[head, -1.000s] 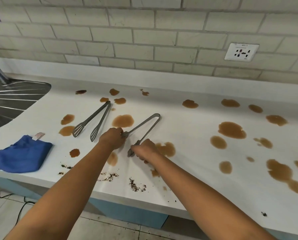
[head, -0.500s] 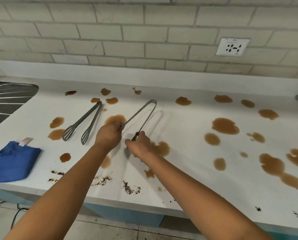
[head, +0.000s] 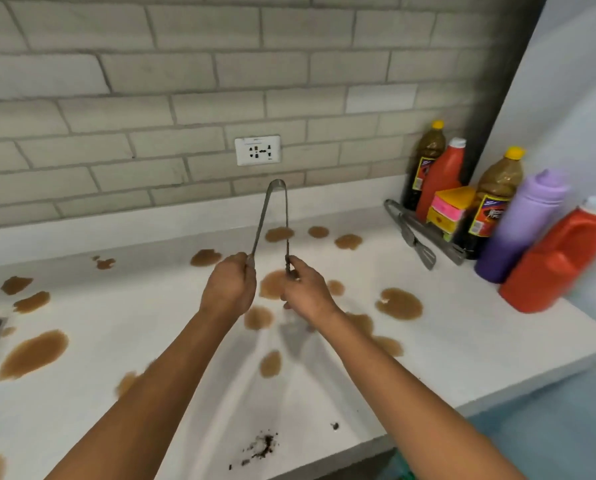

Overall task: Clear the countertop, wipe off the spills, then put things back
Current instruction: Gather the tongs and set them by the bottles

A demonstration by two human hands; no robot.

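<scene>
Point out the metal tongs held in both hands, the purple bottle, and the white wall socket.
Metal tongs held in both hands (head: 278, 184): head view, on the looped hinge end.
Purple bottle (head: 518, 230): head view, on its body.
White wall socket (head: 257, 150): head view, on the faceplate's middle.

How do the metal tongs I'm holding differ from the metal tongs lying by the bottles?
The held metal tongs are lifted off the white countertop, hinge up, one arm in the left hand and one in the right hand. The resting metal tongs lie flat beside the bottles, untouched. Both are grey metal.
</scene>
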